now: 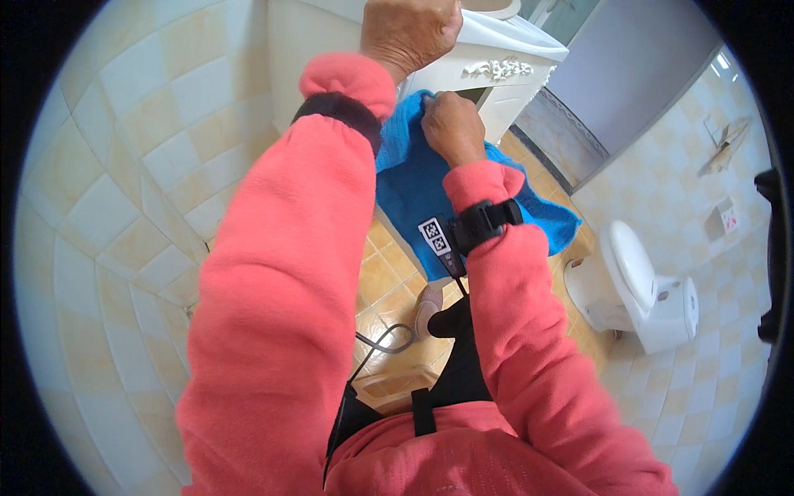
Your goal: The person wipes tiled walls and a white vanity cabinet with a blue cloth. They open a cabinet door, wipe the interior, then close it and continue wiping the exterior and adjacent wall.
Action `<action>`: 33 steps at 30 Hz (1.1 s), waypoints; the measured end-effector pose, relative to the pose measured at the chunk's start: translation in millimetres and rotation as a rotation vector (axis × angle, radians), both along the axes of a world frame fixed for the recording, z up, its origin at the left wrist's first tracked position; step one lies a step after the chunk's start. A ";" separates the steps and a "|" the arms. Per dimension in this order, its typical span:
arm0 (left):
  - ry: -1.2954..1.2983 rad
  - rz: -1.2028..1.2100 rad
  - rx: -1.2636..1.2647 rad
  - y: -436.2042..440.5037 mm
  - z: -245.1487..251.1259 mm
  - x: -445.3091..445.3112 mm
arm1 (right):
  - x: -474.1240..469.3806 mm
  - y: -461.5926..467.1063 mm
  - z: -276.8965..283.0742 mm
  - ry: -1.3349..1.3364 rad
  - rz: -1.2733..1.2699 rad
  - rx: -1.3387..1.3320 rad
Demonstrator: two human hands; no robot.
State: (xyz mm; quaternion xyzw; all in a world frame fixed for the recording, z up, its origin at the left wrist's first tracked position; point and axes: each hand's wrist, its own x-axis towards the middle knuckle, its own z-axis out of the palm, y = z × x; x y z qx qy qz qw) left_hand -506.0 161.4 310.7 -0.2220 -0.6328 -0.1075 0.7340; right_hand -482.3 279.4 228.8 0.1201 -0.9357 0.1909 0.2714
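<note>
My right hand (pixel 454 124) is closed on a bright blue cloth (pixel 415 186), which looks like a towel and hangs down below the hand, spreading to the right under the wrist strap. Above and to the left, my left hand (pixel 409 31) is curled at the top edge of the view, beside a white washbasin cabinet (pixel 521 93) with carved floral trim. The fingers of the left hand are hidden, so what it holds cannot be seen. Part of the cloth lies just below the left wrist. A dark opening shows in the cabinet front, behind the right hand.
A white toilet (pixel 633 279) stands at the right on a tan tiled floor (pixel 378 266). Below me are a slippered foot (pixel 428 310), a plastic basin (pixel 388 384) and a looped cable (pixel 397 349). A tiled wall (pixel 155 155) rises at the left.
</note>
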 end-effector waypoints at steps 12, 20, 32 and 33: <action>-0.041 -0.008 -0.009 -1.0 0.1 1.1 | 54.0 60.3 -5.0 0.042 0.045 0.230; -0.049 -0.023 -0.010 -1.9 -3.1 -2.0 | 136.0 112.9 -21.2 0.156 -0.007 -0.101; -0.057 0.002 -0.009 -2.0 -0.6 0.7 | 130.0 134.2 -108.7 -0.038 0.062 -0.795; -0.053 0.008 -0.010 -1.9 -0.6 0.6 | 130.2 132.4 -118.4 -0.046 0.051 -0.830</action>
